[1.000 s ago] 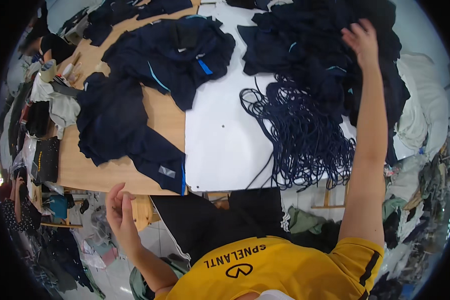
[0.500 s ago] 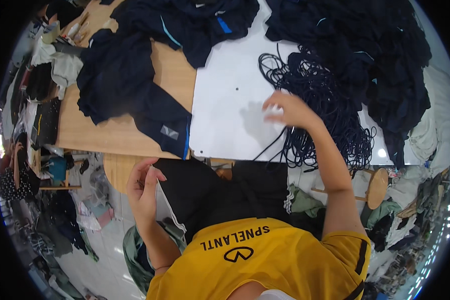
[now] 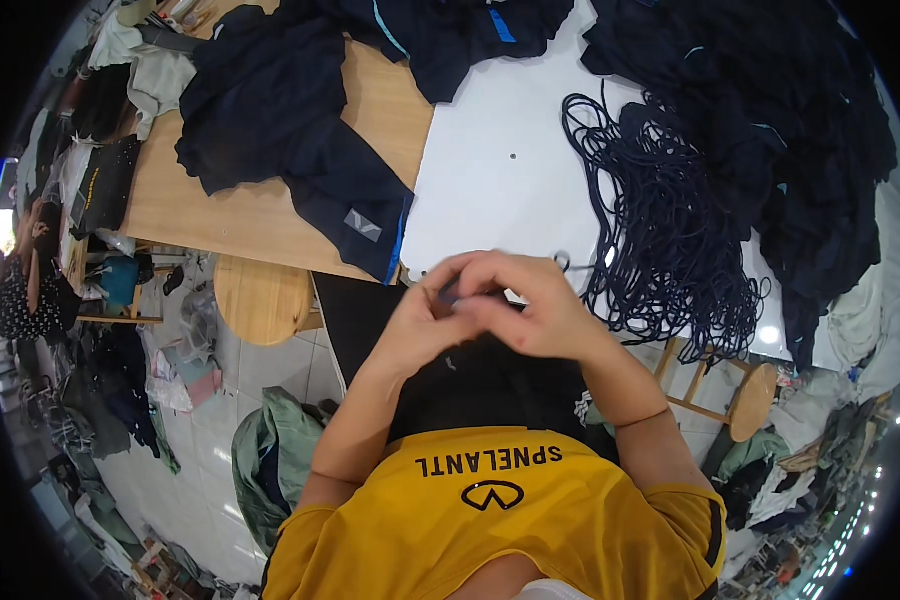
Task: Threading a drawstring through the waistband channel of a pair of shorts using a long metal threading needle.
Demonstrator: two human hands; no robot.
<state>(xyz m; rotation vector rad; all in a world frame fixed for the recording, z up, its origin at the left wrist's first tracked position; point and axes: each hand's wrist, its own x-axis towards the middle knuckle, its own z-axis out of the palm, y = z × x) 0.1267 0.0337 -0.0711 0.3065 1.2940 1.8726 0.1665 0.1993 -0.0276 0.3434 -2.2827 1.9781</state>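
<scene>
cords [image 3: 670,240]: one loose tangle on right half of desk [image 3: 500,210]; strands too many to count. one curled end just beside right hand [image 3: 535,305]. left hand [image 3: 420,325] meets it at the front edge. grip: fingers of both curled inward; cannot tell whether they hold anything. progress, judged: cords unseparated, most left. navy garments: one at left [image 3: 270,120]; right pile [image 3: 800,150] uncountable. stools: two [image 3: 260,300].

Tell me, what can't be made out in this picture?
All in the head view:
What the left hand and right hand hold, if anything: hidden by their own blurred fingers.
Dark garment at top middle: far part cut off by the picture's upper edge.
Tangled cords: lower ones hidden under upper ones.
</scene>
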